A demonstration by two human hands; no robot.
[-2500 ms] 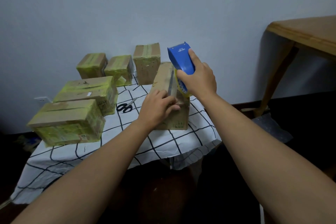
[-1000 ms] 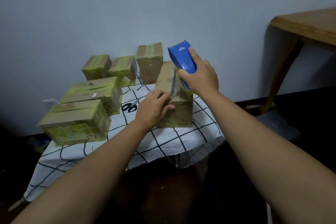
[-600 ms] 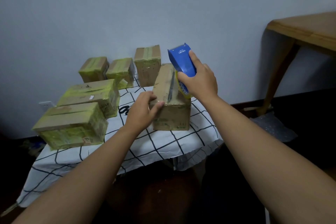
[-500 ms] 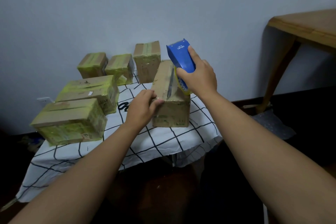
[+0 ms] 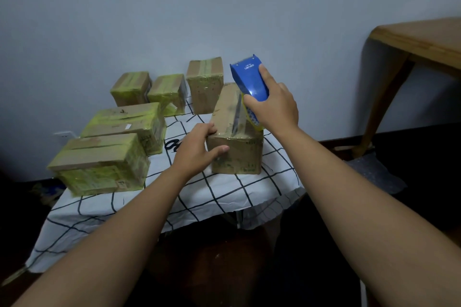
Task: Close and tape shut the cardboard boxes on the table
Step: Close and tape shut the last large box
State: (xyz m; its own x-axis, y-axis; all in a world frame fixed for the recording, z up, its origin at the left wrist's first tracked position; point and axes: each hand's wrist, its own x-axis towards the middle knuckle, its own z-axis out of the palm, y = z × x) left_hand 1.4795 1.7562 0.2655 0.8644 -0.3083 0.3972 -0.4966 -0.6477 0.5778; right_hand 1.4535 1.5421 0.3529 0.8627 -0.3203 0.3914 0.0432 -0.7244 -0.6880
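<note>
While my left hand (image 5: 197,149) clasps the near left corner of the cardboard box (image 5: 235,132), fingers over its top edge and thumb pressed on the front face, my right hand (image 5: 273,104) grips the blue tape dispenser (image 5: 249,80) and holds it tilted on the box's top beside the strip of clear tape (image 5: 237,114) along the seam. That box stands on the checked cloth (image 5: 214,192) covering the counter, and left of it and behind it sit five other boxes wrapped in yellow-green tape (image 5: 99,164), with black scissors (image 5: 173,144) just left of the box, partly hidden by my left hand.
</note>
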